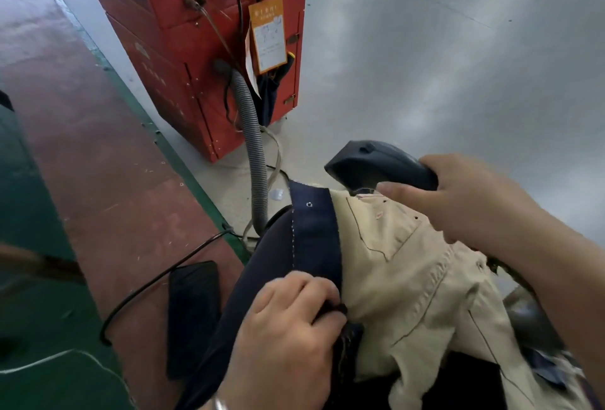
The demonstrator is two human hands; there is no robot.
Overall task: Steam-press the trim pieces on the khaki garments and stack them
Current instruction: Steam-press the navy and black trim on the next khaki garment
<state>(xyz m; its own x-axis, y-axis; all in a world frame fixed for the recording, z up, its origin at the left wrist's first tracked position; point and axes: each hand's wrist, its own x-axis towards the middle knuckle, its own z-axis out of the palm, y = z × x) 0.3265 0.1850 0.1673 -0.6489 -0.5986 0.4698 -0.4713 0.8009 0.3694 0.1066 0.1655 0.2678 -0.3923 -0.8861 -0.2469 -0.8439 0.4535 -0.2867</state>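
Note:
A khaki garment (409, 278) with a stitched pocket lies draped over a dark padded form at the lower middle. Along its left edge runs a navy trim piece (316, 232) with a metal eyelet. My left hand (288, 321) grips the lower end of that navy trim, fingers curled round the fabric. My right hand (458, 200) holds the dark handle of a steam iron (370, 164), which hovers at the garment's top edge, nose pointing left.
A red machine cabinet (209, 43) with an orange tag (266, 33) stands behind. A grey ribbed hose (255, 164) runs down from it. A black foot pedal (193, 314) with a cable lies on the red floor at left. Grey floor spreads to the right.

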